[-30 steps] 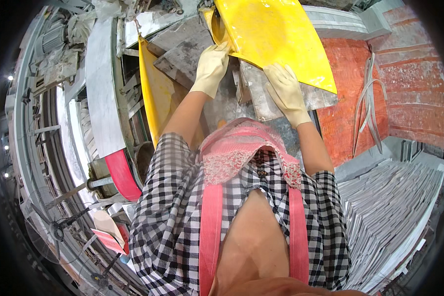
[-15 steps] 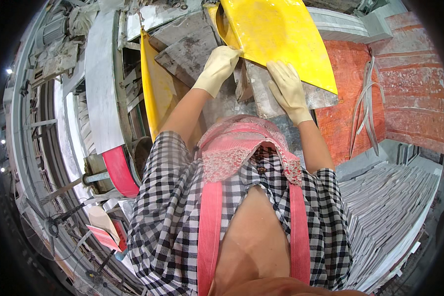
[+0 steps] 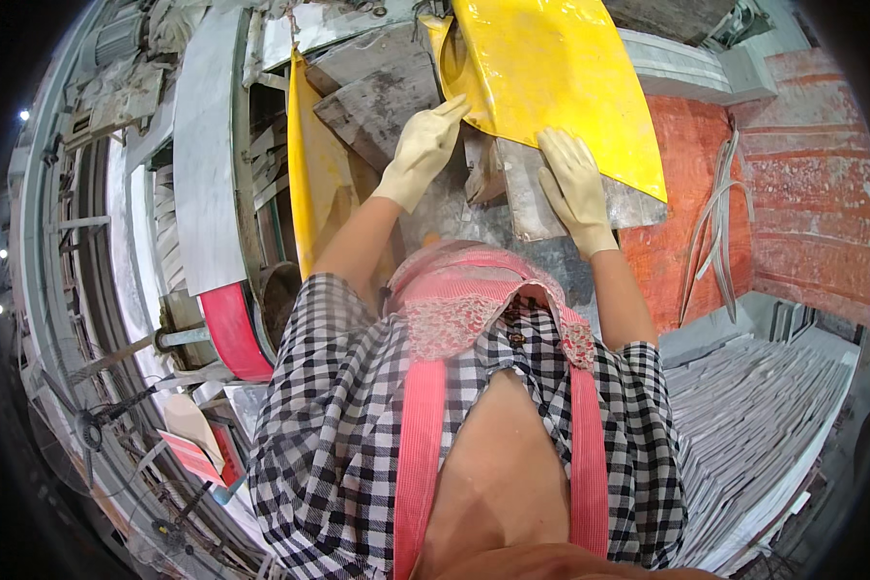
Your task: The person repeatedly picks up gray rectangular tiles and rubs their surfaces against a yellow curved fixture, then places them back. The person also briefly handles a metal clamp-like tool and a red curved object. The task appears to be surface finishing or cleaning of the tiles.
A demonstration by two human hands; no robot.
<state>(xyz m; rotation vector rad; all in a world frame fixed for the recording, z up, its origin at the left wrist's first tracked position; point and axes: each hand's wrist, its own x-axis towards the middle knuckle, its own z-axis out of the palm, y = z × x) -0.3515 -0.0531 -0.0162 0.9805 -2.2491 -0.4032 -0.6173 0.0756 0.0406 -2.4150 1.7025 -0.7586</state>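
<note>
The cream-gloved left hand [image 3: 421, 157] is seemingly pinching, the open cream-gloved right hand [image 3: 576, 186] touching, a glossy yellow plastic-looking sheet [image 3: 565, 72], probably flexible, slippery, best held by its edge.

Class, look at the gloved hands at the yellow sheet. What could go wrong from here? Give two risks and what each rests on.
1. The yellow sheet might slip: the right hand lies flat with outstretched fingers at its near edge, not closed around it.
2. The sheet could crease or spring open, since its left side is curled over beside the left hand.
</note>
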